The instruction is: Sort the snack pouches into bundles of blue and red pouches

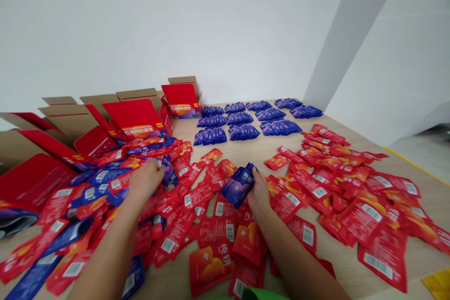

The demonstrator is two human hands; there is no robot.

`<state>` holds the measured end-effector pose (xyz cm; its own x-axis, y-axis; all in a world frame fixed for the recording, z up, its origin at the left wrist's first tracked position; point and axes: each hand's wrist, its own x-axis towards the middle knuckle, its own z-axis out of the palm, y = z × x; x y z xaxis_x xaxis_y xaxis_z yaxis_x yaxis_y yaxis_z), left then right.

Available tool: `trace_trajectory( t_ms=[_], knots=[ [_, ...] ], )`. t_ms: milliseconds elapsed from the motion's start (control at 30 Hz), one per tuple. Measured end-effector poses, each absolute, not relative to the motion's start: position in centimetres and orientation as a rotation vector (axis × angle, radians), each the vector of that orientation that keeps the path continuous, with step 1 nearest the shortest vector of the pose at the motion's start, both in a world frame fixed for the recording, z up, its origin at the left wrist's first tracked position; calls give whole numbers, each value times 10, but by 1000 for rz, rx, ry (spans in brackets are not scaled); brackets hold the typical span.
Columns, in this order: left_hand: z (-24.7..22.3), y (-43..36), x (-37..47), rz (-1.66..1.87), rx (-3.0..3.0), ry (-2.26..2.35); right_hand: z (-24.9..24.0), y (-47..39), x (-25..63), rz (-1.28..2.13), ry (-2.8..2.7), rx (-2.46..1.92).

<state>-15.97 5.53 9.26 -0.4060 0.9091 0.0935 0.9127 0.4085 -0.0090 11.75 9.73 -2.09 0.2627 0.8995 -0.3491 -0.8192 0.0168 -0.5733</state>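
In the head view my right hand (259,190) is closed on dark blue pouches (239,185), fanned slightly so that more than one edge shows. My left hand (147,178) grips another blue pouch (169,171) at the edge of a mixed heap. Red pouches (198,195) with white barcode labels lie loose under and between both hands. Blue pouches (105,176) are mixed among the red ones on the left. My fingertips on the left are partly hidden behind the hand.
Blue pouches (241,131) lie in several overlapping rows at the back of the table (351,133). Open red cartons (137,117) stand along the left and back left. A large spread of red pouches (351,187) covers the right side. A wall (246,28) rises behind.
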Motion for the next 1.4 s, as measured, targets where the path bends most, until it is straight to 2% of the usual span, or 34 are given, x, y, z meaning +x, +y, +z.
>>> trace_trajectory(
  t_ms=[67, 233, 300, 500, 800, 967, 1133, 1400],
  knots=[
    [100, 48, -163, -320, -1712, -2595, -18, 96, 117, 1344, -111, -794],
    [88, 34, -134, -1350, -1991, -2714, -6, 89, 114, 1460, -158, -728],
    [73, 30, -107, -1480, -2118, -2761, -2, 86, 112, 1528, -188, -702],
    [38, 16, -32, -1397, -2467, -2583, -2, 86, 114, 1609, -244, -719],
    [26, 20, -11, -1550, -2575, -2368, -4, 88, 114, 1546, -229, -678],
    [23, 18, -3, -1613, -2540, -2505, -1, 84, 113, 1427, -280, -753],
    [19, 14, 11, -1327, -2551, -2626, -2, 81, 112, 1347, -344, -821],
    [14, 17, 12, -1467, -2447, -2688, 3, 82, 114, 1348, -373, -775]
  ],
)
